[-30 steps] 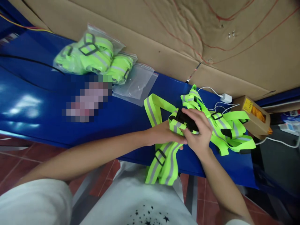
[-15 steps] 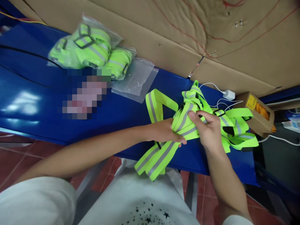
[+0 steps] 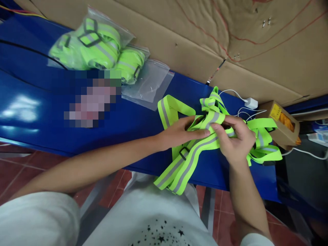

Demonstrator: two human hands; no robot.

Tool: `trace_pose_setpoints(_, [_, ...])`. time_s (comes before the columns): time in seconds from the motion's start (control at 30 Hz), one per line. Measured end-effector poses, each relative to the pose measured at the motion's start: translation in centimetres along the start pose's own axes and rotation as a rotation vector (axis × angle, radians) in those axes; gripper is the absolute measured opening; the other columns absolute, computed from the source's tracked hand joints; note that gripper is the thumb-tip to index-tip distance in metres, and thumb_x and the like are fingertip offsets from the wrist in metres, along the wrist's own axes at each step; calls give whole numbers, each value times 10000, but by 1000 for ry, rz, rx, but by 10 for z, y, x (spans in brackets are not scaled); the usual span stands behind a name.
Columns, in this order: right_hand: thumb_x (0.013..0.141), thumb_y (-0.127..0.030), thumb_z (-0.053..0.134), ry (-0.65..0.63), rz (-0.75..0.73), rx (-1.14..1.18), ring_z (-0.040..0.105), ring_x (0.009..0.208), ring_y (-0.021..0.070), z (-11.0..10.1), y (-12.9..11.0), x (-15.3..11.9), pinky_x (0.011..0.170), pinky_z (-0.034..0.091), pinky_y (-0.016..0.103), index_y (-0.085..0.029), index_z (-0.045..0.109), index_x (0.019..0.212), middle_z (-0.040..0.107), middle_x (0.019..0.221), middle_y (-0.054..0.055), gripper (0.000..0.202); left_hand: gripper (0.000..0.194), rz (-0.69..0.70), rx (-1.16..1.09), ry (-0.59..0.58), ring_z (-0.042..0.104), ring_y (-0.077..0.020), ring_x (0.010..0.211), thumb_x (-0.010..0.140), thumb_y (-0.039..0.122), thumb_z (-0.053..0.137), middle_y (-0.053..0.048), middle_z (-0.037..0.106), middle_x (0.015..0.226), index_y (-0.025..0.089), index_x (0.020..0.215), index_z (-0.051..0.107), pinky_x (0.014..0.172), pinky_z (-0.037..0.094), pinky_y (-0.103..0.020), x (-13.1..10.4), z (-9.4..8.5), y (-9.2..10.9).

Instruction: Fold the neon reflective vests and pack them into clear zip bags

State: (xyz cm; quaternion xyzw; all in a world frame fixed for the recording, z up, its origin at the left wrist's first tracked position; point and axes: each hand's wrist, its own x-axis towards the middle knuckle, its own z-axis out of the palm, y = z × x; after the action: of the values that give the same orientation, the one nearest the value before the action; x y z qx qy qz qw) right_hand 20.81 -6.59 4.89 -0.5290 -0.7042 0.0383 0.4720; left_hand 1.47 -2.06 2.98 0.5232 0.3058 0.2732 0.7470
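Note:
Bright green straps with grey reflective stripes (image 3: pixel 187 167) lie bunched over the blue table, their lower ends hanging past its front edge. My left hand (image 3: pixel 188 131) is closed on the bunch from the left, its thumb lying across the straps. On the right, my right hand (image 3: pixel 235 136) pinches the same bunch between thumb and fingers. A black buckle (image 3: pixel 183 153) shows on a strap below my left hand. More loops of strap (image 3: pixel 266 150) spread to the right of my right hand.
Plastic bags of green straps (image 3: pixel 102 48) and flat clear bags (image 3: pixel 151 83) lie at the back left. A pixelated object (image 3: pixel 93 102) is nearer. A white plug (image 3: pixel 251 103) and cardboard box (image 3: pixel 284 126) stand at the back right.
My left hand has shifted up, its thumb now across the top of the bunch. My right hand has moved slightly right. The buckle below has come into fuller view.

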Motion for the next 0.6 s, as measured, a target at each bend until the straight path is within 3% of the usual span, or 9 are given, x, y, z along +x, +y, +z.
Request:
trace_pose_setpoints(0.1, [865, -285, 836, 27, -180, -72, 686, 682, 168, -4, -3, -1, 648, 558, 302, -253, 735, 1050, 761, 841, 0, 213, 367, 108, 140, -12, 630, -158, 799, 726, 405, 893, 10, 697, 824, 153, 943, 737, 725, 472, -258, 0, -5, 7])
trace_pose_setpoints(0.23, [918, -348, 783, -23, -310, -106, 714, 723, 202, -2, 0, -2, 694, 570, 337, -252, 741, 1080, 787, 886, 34, 193, 261, 27, 83, -89, 609, -134, 740, 787, 384, 835, 25, 670, 755, 151, 876, 757, 739, 472, -265, 0, -5, 6])
trace_pose_setpoints(0.43, [1062, -495, 506, 15, -291, -116, 706, 719, 195, 0, 8, -4, 675, 547, 319, -227, 765, 1060, 758, 826, 54, 373, 270, -148, -186, -103, 693, -173, 866, 721, 298, 871, -17, 765, 913, 167, 941, 786, 844, 531, -304, 2, -5, 2])
trace_pose_setpoints(0.6, [1066, -449, 527, 62, -238, -179, 704, 720, 186, -1, 8, -6, 689, 540, 305, -237, 782, 1033, 751, 812, 41, 333, 278, -200, -200, -290, 707, -170, 805, 690, 241, 901, -30, 764, 851, 149, 908, 754, 830, 555, -317, 2, -9, 7])
